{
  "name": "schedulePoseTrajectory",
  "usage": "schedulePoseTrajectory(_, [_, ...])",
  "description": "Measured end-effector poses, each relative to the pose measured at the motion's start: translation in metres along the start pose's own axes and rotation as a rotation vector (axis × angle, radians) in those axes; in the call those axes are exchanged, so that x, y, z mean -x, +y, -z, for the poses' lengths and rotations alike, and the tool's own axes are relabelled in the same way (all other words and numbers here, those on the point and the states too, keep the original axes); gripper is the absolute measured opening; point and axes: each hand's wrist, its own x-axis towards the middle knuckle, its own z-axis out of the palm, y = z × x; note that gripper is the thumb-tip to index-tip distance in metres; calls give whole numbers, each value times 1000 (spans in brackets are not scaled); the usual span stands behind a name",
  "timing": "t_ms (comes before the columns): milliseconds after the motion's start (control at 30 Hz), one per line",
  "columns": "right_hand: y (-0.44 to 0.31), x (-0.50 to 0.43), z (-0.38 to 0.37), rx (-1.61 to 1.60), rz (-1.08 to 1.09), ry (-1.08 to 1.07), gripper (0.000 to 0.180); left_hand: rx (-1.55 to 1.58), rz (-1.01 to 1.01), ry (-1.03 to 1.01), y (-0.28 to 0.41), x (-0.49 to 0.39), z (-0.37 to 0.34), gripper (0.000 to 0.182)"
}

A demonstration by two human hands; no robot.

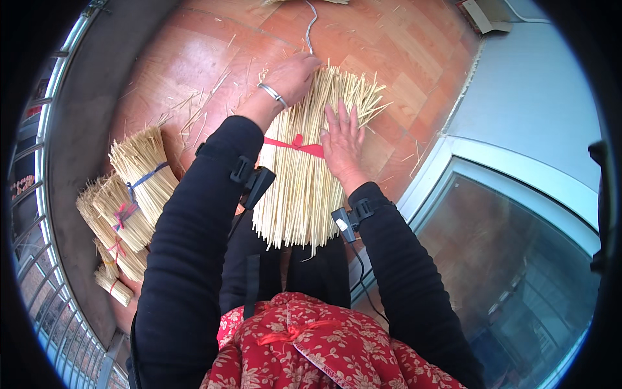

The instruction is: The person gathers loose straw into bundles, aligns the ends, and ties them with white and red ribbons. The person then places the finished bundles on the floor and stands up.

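A large bundle of pale straw stalks [296, 189] lies in front of me, its lower end over my dark trousers. A red cloth strip [297, 143] is knotted around its middle. My left hand [294, 75], with a silver bangle at the wrist, is at the bundle's upper left edge; its fingertips are partly hidden, so whether it grips stalks cannot be told. My right hand [343, 141] rests on the upper right part of the bundle, fingers spread and palm down, beside the red strip. At the upper right, some stalks fan outward.
Several smaller tied straw bundles [143, 170] lie at the left beside a grey ledge [97, 121] with metal railings [46, 204]. Loose stalks [199, 109] and a white cord [311, 26] lie on the wood-patterned floor [418, 53]. A white-framed glass panel [505, 243] stands at the right.
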Motion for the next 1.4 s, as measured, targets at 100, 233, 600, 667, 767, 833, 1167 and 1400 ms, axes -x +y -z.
schedulePoseTrajectory(100, [0,0,-1,20,7,21,61,-34,-33,14,3,20,2,38])
schedulePoseTrajectory(233, [2,0,-3,12,9,35,62,-99,-57,11,10,41,-5,53])
schedulePoseTrajectory(600, [10,9,28,-324,116,73,72,659,533,320,4,143,-62,134])
schedulePoseTrajectory(667, [18,27,39,-392,59,270,77,669,596,266,14,158,-77,139])
schedulePoseTrajectory(767, [26,57,36,-600,-265,315,92,367,624,222,34,170,-82,145])
schedulePoseTrajectory(833, [26,72,21,-905,-700,170,98,203,570,249,51,176,-80,147])
schedulePoseTrajectory(1167, [26,69,-24,-1338,-599,-109,117,215,574,205,23,187,-96,148])
schedulePoseTrajectory(1400, [49,53,-23,-1454,-561,-161,101,731,522,139,-22,190,-94,142])
